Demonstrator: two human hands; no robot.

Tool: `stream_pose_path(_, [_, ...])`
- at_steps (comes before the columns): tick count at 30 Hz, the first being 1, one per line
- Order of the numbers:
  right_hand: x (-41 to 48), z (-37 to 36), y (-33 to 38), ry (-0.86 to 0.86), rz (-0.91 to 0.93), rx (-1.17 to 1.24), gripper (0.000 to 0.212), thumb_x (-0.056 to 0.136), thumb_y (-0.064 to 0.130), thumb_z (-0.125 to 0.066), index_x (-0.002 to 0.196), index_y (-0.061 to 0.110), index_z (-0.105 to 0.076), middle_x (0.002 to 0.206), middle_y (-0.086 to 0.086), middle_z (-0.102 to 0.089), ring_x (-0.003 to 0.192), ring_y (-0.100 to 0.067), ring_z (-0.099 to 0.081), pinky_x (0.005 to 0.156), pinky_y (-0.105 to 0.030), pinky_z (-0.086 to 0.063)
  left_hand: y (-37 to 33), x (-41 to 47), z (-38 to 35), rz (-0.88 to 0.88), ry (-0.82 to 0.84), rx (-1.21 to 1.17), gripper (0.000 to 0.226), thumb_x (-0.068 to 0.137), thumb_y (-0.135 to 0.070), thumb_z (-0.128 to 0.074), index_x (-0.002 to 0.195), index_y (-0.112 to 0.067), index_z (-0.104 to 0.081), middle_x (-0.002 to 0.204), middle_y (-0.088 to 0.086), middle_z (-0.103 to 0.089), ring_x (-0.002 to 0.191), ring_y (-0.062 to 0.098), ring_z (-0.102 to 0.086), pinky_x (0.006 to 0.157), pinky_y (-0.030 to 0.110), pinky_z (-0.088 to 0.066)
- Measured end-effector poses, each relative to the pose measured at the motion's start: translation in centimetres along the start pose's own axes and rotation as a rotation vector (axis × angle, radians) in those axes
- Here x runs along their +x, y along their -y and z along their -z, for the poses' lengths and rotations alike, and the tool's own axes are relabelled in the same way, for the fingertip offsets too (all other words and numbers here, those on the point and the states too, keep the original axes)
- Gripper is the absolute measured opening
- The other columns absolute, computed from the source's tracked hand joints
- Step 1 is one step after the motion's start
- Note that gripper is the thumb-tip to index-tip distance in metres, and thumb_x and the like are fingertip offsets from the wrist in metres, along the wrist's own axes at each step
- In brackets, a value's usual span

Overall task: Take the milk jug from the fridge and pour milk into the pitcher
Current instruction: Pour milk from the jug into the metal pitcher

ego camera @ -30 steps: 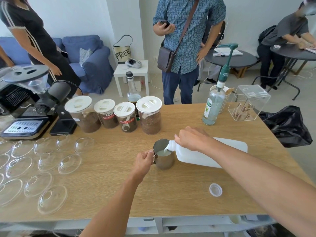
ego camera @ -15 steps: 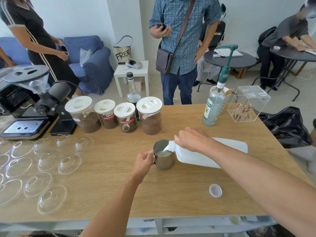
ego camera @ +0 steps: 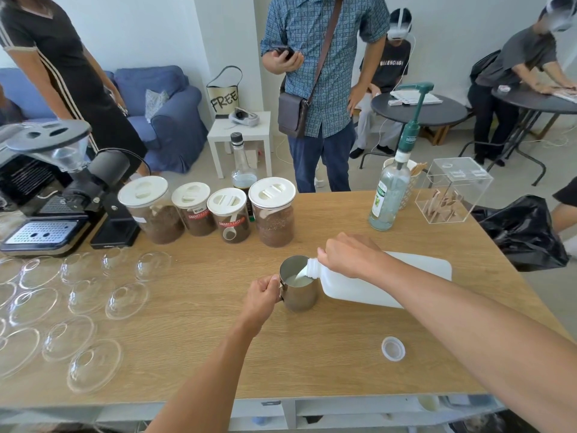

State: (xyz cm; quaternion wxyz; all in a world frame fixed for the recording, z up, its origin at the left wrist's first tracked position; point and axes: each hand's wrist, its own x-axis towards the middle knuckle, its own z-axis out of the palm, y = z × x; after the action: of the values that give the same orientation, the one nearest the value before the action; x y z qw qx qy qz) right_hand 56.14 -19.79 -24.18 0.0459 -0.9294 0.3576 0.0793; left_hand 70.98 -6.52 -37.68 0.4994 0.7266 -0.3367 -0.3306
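A white plastic milk jug (ego camera: 368,287) lies tipped on its side over the wooden table (ego camera: 199,348), its open neck over the rim of a steel pitcher (ego camera: 298,292). A thin white stream runs from the neck into the pitcher, which holds some milk. My right hand (ego camera: 348,254) grips the jug near its neck. My left hand (ego camera: 263,292) holds the pitcher by its handle. The jug's white cap (ego camera: 393,348) lies on the table to the right, near the front.
Four lidded jars (ego camera: 271,210) of brown grounds stand behind the pitcher. Several glass cups (ego camera: 93,364) cover the left side, by a grinder and espresso machine (ego camera: 40,198). A pump bottle (ego camera: 390,192) and clear box (ego camera: 449,189) stand at the back right. People stand beyond the table.
The hands, jug and pitcher have stayed in place while the milk keeps running. The person in the patterned shirt behind the table has shifted slightly.
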Motion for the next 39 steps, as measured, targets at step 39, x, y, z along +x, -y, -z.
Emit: stream_pose_path(39, [-0.16,0.29,0.29,0.013,0.002,-0.042,0.052,0.102,0.033,-0.026,0.058,0.011,-0.041,0.065,-0.005,-0.046,0.052,-0.020,-0.041,0.055,-0.032,-0.033,-0.66,-0.43,0.15,0.012,0.012,-0.010,0.040,0.104,-0.018,-0.042,0.065,-0.011,-0.039,0.062,0.007,-0.030,0.055,0.012,-0.025,0.052,0.023,-0.026])
